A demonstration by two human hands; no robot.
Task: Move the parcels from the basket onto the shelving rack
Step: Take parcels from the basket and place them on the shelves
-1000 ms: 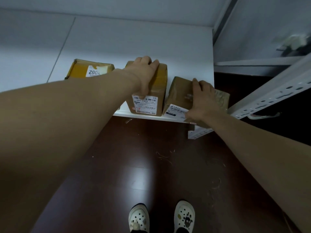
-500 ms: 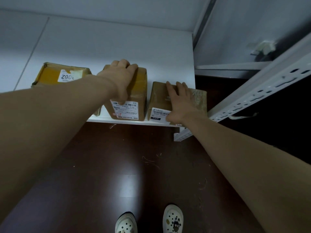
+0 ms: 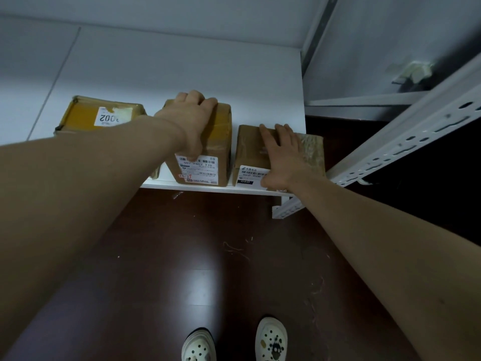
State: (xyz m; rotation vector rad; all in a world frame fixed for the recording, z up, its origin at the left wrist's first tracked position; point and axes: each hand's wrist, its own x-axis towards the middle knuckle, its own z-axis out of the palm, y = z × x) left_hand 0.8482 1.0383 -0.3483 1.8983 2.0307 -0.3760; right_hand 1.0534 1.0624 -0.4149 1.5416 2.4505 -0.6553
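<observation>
Three cardboard parcels stand in a row at the front of a white shelf (image 3: 182,61) of the rack. The left parcel (image 3: 86,115) is yellow-taped with a "2002" label. My left hand (image 3: 191,118) grips the top of the taller middle parcel (image 3: 218,142), fingers curled over its far edge and thumb on the front label. On the low right parcel (image 3: 250,149) my right hand (image 3: 282,155) lies flat, fingers straight. That parcel sits at the shelf's right front corner. No basket is in view.
A white perforated rack upright (image 3: 406,144) slants across the right side. Behind it is a lower white shelf (image 3: 364,100) and a grey wall. Dark wooden floor (image 3: 208,256) lies below, with my two white clogs (image 3: 234,342) at the bottom.
My right hand went from gripping the right parcel to lying flat on it as the parcel slid further onto the shelf. My left hand kept its hold on the middle parcel.
</observation>
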